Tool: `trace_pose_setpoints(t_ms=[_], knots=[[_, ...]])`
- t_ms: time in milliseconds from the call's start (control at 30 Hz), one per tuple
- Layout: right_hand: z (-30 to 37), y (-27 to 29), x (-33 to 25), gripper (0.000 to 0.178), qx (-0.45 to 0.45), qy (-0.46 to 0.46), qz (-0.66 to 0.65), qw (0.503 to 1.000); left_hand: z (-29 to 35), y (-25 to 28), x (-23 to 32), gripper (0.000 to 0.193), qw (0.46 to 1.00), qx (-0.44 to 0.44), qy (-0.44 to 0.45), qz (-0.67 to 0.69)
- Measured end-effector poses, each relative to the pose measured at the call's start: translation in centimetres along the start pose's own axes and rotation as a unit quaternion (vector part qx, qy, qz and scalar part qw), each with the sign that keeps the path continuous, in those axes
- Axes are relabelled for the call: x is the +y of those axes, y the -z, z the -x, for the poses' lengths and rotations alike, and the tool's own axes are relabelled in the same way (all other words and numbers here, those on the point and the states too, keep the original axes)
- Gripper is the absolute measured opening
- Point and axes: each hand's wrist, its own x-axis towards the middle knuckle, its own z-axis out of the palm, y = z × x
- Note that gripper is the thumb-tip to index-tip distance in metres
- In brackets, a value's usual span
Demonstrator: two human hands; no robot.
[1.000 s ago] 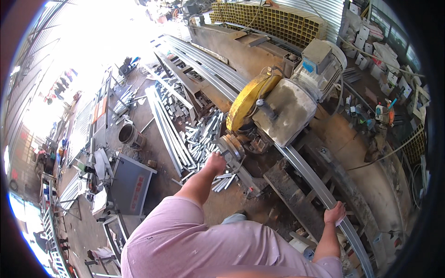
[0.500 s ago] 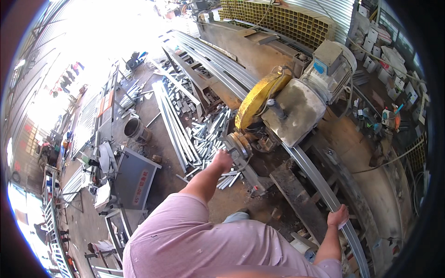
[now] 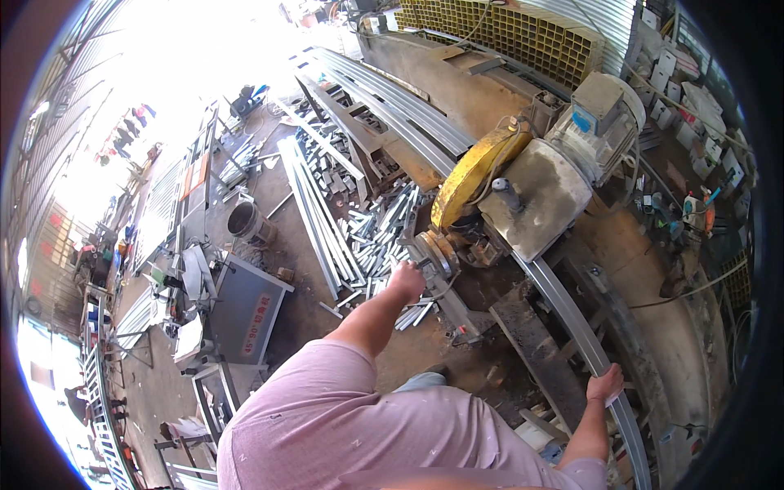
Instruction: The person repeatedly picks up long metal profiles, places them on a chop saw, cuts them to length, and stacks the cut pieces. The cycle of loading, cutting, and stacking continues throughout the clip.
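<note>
A cut-off saw with a yellow blade guard (image 3: 478,171) and a grey motor (image 3: 600,122) stands ahead and to the right. My left hand (image 3: 406,282) is closed around a short handle (image 3: 423,263) beside the saw's round clamp wheel (image 3: 441,251). Most of that handle is hidden by my fingers. Long grey metal profiles (image 3: 563,314) run under the saw and toward me on the right. My right hand (image 3: 605,382) grips these profiles partway along, thumb and fingers wrapped over them. The blade itself is hidden by the guard.
Short cut metal pieces (image 3: 380,224) lie heaped on the floor left of the saw, beside longer bars (image 3: 314,216). A bucket (image 3: 249,222) and a grey cabinet (image 3: 245,314) stand farther left. Yellow-edged square tubes (image 3: 506,37) are stacked at the back.
The view has shifted a little, so the scene sits slightly farther right. Both hands keep their hold, with no clear movement against the saw or the profiles.
</note>
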Motion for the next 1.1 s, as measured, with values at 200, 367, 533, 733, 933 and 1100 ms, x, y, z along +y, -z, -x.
trace_pose_setpoints(t_ms=[200, 367, 533, 733, 933, 1100], knots=[[0.0, -0.4, 0.6, 0.050, -0.053, -0.030, 0.047, 0.997, -0.4, 0.5, 0.0, 0.026, 1.000, 0.015, -0.024, 0.000], [-0.3, 1.5, -1.3, 0.109, -0.143, -0.086, 0.048, 0.985, -0.6, 0.2, -0.1, 0.028, 0.999, -0.038, -0.016, -0.015], [8.1, -0.7, -4.0, 0.094, 0.019, -0.075, -0.166, 0.983, -0.7, 0.6, 0.1, 0.033, 1.000, -0.016, -0.015, 0.002], [28.5, 1.9, -6.8, 0.054, -0.001, -0.183, -0.340, 0.923, 0.2, 1.8, -0.1, 0.031, 0.998, -0.012, -0.050, -0.025], [47.4, 4.7, -4.1, 0.043, -0.434, -0.439, -0.373, 0.693, 0.2, 1.7, -0.6, 0.041, 0.997, -0.040, -0.053, -0.034], [55.9, 5.9, -3.3, 0.046, -0.445, -0.596, -0.398, 0.538, -2.0, -1.3, -0.9, 0.046, 0.997, -0.015, -0.043, -0.058]])
